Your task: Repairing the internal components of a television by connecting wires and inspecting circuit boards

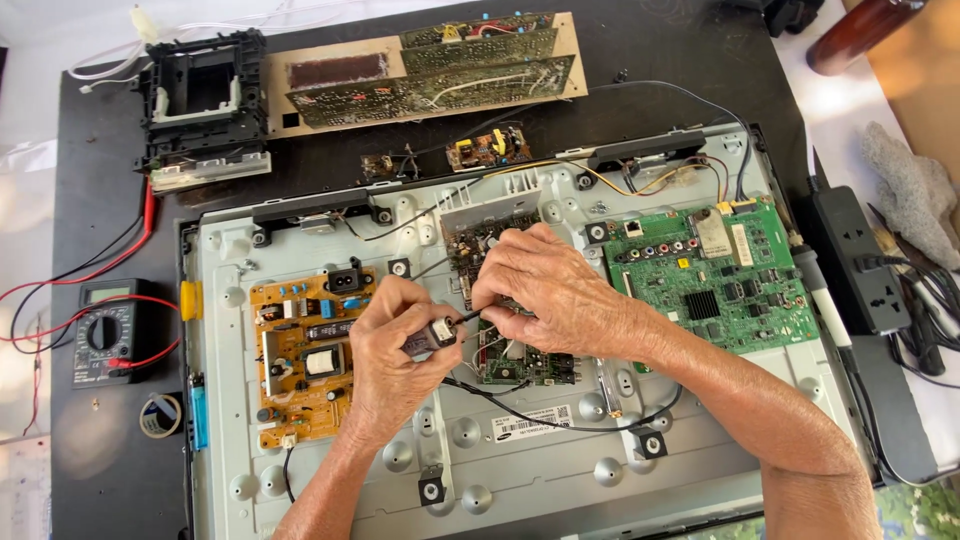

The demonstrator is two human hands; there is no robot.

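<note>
I see the left hand [395,345] wrapped around a dark-handled soldering iron [432,334], fingers pressed tight on the grip, its thin tip angled toward the small circuit board [505,300] at the middle of the grey metal chassis [520,470]. The right hand [545,290] lies over that board, fingertips pinched together on something I cannot make out; the board's upper part and lower edge show around the hand. A black cord trails from the iron across the chassis below the board.

To the board's left sits the tan power board [305,355], to its right the green main board [720,280]. Farther left, off the chassis on the dark counter [120,480], lies a multimeter [105,335] with red and black leads.

I judge the small board light, stiff and fragile: thin, studded with fine parts and wires that would snag or snap. I would take it by its bare edges only. The iron handles safely by its insulated grip, well back from the tip.
</note>
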